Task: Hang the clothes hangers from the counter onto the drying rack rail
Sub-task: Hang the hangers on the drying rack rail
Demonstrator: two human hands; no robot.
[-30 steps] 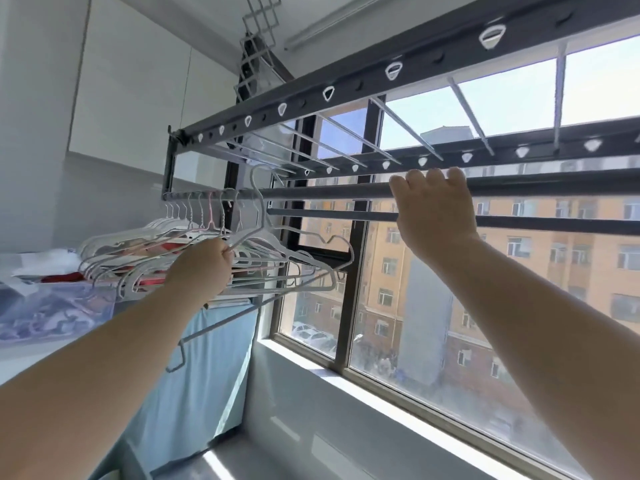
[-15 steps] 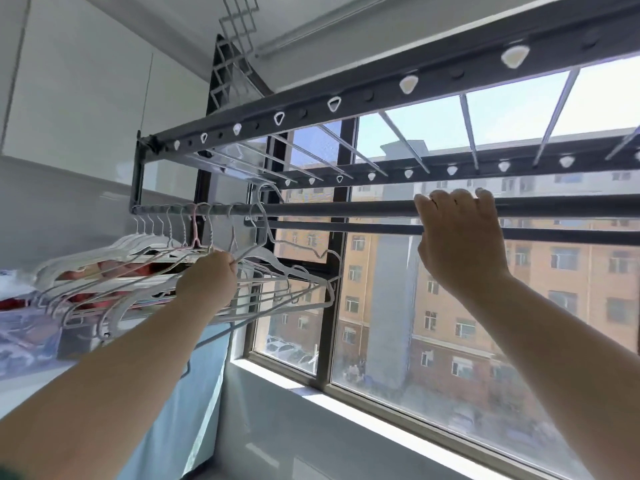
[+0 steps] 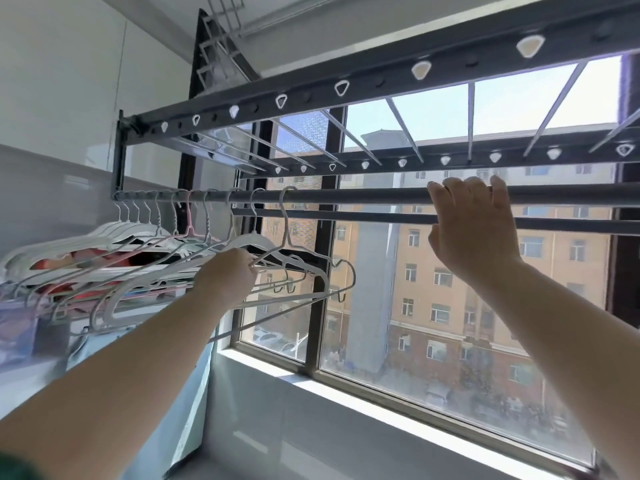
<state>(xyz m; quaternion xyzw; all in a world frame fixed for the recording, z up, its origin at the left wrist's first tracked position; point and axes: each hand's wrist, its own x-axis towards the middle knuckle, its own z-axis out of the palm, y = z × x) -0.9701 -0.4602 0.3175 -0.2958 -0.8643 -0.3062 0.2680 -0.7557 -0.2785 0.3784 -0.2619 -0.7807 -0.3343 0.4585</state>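
A dark drying rack [image 3: 381, 76] hangs below the ceiling in front of the window. Its round rail [image 3: 363, 195] runs left to right, and several white hangers [image 3: 145, 233] hang from its left part by their hooks. The rightmost white hanger [image 3: 311, 271] has its hook over the rail. My left hand [image 3: 227, 277] grips that hanger at its shoulder. My right hand [image 3: 471, 230] is raised at the rail further right, fingers over the top of it and thumb below.
A second thinner bar [image 3: 346, 216] runs just behind the rail. The window [image 3: 433, 289] and its sill [image 3: 346, 393] lie ahead, with buildings outside. A counter [image 3: 31, 372] with a light blue cloth [image 3: 166, 393] and bagged items stands at the left under the hangers.
The view has tilted so the rack sits lower. The hanger in my left hand now has its hook on the rail. My right hand's fingers have loosened on the rail.
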